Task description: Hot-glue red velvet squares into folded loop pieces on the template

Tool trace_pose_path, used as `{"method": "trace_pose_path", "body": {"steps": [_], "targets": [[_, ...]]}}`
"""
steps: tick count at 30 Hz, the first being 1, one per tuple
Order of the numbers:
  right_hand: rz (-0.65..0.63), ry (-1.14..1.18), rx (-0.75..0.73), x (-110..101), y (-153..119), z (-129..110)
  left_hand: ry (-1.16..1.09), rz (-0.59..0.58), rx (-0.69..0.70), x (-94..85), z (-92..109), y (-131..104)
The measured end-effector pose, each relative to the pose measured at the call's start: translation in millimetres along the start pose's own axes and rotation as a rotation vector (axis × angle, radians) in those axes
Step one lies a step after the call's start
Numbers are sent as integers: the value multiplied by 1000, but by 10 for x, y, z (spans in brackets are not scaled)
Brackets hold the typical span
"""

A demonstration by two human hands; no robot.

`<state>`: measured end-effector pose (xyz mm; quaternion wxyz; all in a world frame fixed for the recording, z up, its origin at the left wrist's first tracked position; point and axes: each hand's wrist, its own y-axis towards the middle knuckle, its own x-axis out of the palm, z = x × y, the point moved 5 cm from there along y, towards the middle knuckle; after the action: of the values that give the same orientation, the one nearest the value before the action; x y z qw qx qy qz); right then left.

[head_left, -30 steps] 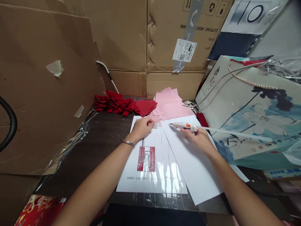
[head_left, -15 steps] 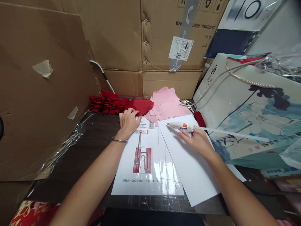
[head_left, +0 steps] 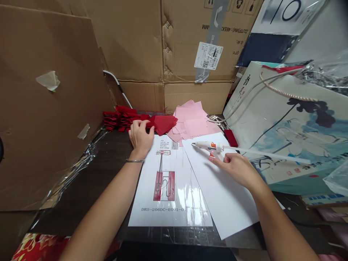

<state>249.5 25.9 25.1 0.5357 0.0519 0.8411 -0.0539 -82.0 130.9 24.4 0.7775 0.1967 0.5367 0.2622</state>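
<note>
My left hand (head_left: 141, 136) reaches to the near edge of a row of folded red pieces (head_left: 116, 117), with bent fingers and the thumb apart. Flat red pieces (head_left: 163, 124) lie just right of it. A white hot glue gun (head_left: 208, 145) with a long glue stick (head_left: 268, 154) rests on a blank white sheet (head_left: 217, 192). Just below the gun's body is my right hand (head_left: 236, 168), one finger stretched toward the orange trigger and the others partly curled; its grip is off the gun. Under plastic, a printed sheet (head_left: 146, 192) shows a red diagram.
Pink paper squares (head_left: 191, 117) are heaped at the back. Beside them lie small metal pieces (head_left: 217, 121) and a dark red block (head_left: 231, 138). Cardboard (head_left: 130, 43) walls the back and left, and a paper bag (head_left: 293, 123) stands at the right. A grey cord (head_left: 244, 98) hangs across it.
My left hand has moved left, off the flat red pieces toward the folded ones. My right hand has let go of the glue gun and drawn back right and down.
</note>
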Motion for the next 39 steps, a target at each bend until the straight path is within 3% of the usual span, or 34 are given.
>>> {"method": "trace_pose_path", "body": {"steps": [4, 14, 19, 21, 24, 32, 35, 39], "targets": [[-62, 37, 7, 14, 4, -3, 56, -67, -67, 46, -135, 46], [-296, 165, 15, 50, -32, 29, 33, -137, -21, 165, -145, 57], [-528, 280, -159, 192, -175, -201, 8, -189, 84, 169, 80, 49], [-588, 296, -249, 251, -241, -322, 30, -282, 169, 245, 233, 55], [-648, 264, -323, 327, -320, -456, 53, -333, 175, 355, 373, 110], [-661, 233, -351, 421, -338, -513, 116, -415, 123, 504, 436, 218], [-637, 248, -357, 433, -319, -498, 88, -374, 105, 463, 442, 260], [-623, 282, -371, 456, -314, -505, 7, -234, 56, 317, 419, 368]]}}
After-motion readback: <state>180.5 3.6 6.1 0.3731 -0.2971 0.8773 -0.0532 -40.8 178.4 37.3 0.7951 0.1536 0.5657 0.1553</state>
